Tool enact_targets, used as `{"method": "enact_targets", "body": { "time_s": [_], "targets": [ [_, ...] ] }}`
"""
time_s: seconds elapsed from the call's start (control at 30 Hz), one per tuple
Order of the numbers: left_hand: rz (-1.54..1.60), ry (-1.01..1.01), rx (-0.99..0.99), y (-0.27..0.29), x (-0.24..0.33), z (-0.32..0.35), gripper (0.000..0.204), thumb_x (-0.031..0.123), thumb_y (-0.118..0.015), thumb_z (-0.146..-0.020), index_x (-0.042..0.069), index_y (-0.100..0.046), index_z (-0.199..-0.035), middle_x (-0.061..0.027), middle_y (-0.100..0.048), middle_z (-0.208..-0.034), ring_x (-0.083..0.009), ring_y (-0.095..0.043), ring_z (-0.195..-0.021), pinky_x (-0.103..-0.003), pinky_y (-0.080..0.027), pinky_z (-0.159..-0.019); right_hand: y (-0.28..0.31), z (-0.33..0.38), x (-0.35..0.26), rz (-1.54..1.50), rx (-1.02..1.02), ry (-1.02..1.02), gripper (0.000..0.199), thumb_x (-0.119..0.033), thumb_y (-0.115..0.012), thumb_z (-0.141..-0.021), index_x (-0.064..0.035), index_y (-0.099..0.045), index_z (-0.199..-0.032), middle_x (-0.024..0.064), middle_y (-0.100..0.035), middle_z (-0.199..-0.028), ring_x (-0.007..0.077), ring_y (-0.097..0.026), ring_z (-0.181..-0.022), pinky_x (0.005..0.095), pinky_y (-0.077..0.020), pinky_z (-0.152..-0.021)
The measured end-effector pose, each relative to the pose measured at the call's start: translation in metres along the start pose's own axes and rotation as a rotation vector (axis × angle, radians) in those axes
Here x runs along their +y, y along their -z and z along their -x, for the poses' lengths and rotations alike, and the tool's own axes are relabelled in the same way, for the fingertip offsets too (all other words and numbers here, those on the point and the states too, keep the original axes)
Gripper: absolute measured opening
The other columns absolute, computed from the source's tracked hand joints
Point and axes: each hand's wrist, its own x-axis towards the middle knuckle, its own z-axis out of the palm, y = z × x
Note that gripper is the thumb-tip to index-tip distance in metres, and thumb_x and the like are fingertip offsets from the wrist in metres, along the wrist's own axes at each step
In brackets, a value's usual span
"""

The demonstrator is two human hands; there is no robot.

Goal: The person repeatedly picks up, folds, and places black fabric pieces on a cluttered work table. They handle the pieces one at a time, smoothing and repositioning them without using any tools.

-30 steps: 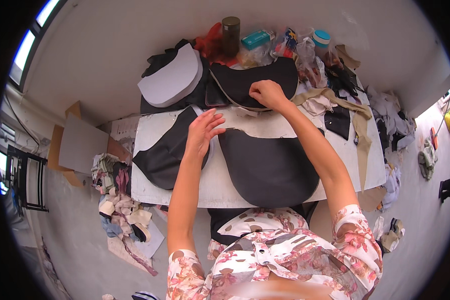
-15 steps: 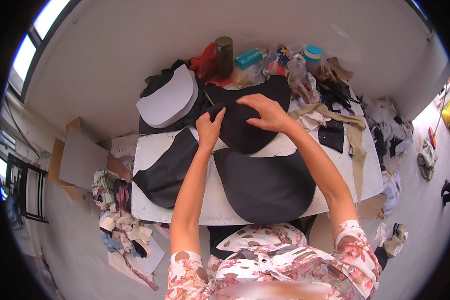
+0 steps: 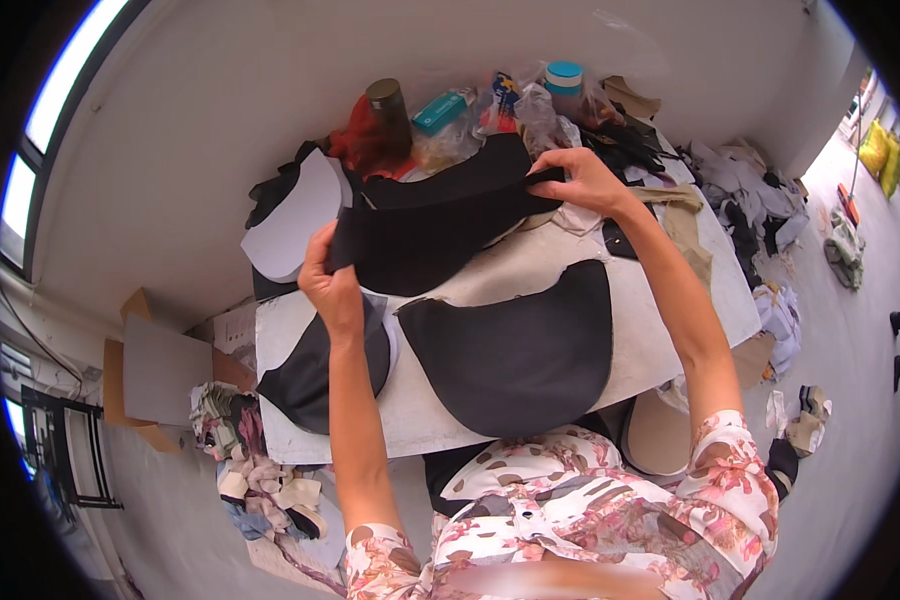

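A black cut fabric piece (image 3: 420, 240) is stretched between my two hands over the far part of the white table. My left hand (image 3: 332, 288) pinches its left end, and my right hand (image 3: 582, 182) grips its right corner. Just behind it lies another black cut piece (image 3: 500, 158), partly covered. Nearer to me a large black piece with a rounded lower edge (image 3: 515, 355) lies flat. Left of that, beside my left forearm, is a black piece (image 3: 310, 378) with a pale edge under it. A white curved panel (image 3: 300, 215) rests on dark material at the far left.
Along the wall stand a dark canister (image 3: 388, 115), a teal box (image 3: 440, 113), plastic bags and a blue-lidded jar (image 3: 563, 78). Beige strips (image 3: 678, 215) cross the table's right side. Scrap heaps (image 3: 755, 195) lie right and left, beside a cardboard box (image 3: 165, 375).
My hands have moved apart, the left one down and left, the right one to the right. The right hand, open before, now grips the black piece, which is drawn out between them. The view has shifted.
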Motion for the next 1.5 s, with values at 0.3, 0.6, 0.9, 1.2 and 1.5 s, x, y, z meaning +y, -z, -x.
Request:
{"method": "enact_targets", "body": {
  "time_s": [0.3,0.6,0.9,1.2,1.5],
  "targets": [
    [0.484,0.290,0.066,0.016,0.027,0.026,0.020,0.005,-0.054,-0.097,-0.005,-0.064,-0.111,-0.0078,-0.067,-0.107,-0.0130,-0.063,-0.097,-0.025,-0.048,-0.091,-0.013,0.063,-0.046,-0.563,0.382,0.071,0.022,-0.021,-0.062,-0.096,-0.0033,-0.065,-0.109,-0.0012,-0.068,-0.094,0.0041,-0.060,-0.084,0.0192,-0.0486,-0.075],
    [0.589,0.623,0.010,0.041,0.059,0.091,0.031,0.008,-0.053,-0.097,-0.009,-0.055,-0.123,-0.0159,-0.064,-0.119,-0.0190,-0.062,-0.110,-0.029,-0.046,-0.099,-0.018,0.145,-0.079,-0.652,0.428,-0.194,0.026,-0.019,-0.053,-0.100,-0.0005,-0.059,-0.117,0.0003,-0.067,-0.100,0.0033,-0.062,-0.084,0.0169,-0.0490,-0.072],
    [0.695,0.823,-0.037,0.042,0.049,0.132,0.027,0.008,-0.053,-0.097,-0.004,-0.059,-0.120,-0.0107,-0.065,-0.118,-0.0166,-0.061,-0.110,-0.029,-0.044,-0.100,-0.029,0.181,-0.067,-0.667,0.428,-0.342,0.021,-0.018,-0.052,-0.100,-0.0026,-0.059,-0.111,0.0001,-0.066,-0.098,0.0037,-0.062,-0.082,0.0173,-0.0501,-0.069],
    [0.079,0.842,-0.119,0.017,-0.013,0.126,0.022,0.020,-0.066,-0.093,-0.002,-0.069,-0.092,0.0058,-0.061,-0.076,-0.0029,-0.052,-0.067,-0.019,-0.041,-0.060,-0.053,0.166,-0.002,-0.325,0.346,-0.470,0.020,-0.027,-0.059,-0.098,-0.0071,-0.057,-0.095,-0.0060,-0.058,-0.073,0.0001,-0.053,-0.062,0.0184,-0.0410,-0.050],
    [-0.383,0.568,-0.182,0.010,-0.024,0.124,0.039,0.023,-0.072,-0.089,0.002,-0.047,-0.068,0.0064,-0.038,-0.053,-0.0021,-0.030,-0.054,-0.024,-0.025,-0.047,-0.073,0.160,0.029,0.305,0.512,-0.330,0.025,-0.019,-0.066,-0.091,-0.0020,-0.051,-0.083,0.0073,-0.046,-0.051,0.0159,-0.043,-0.042,0.0328,-0.0337,-0.043]
  ]
}}
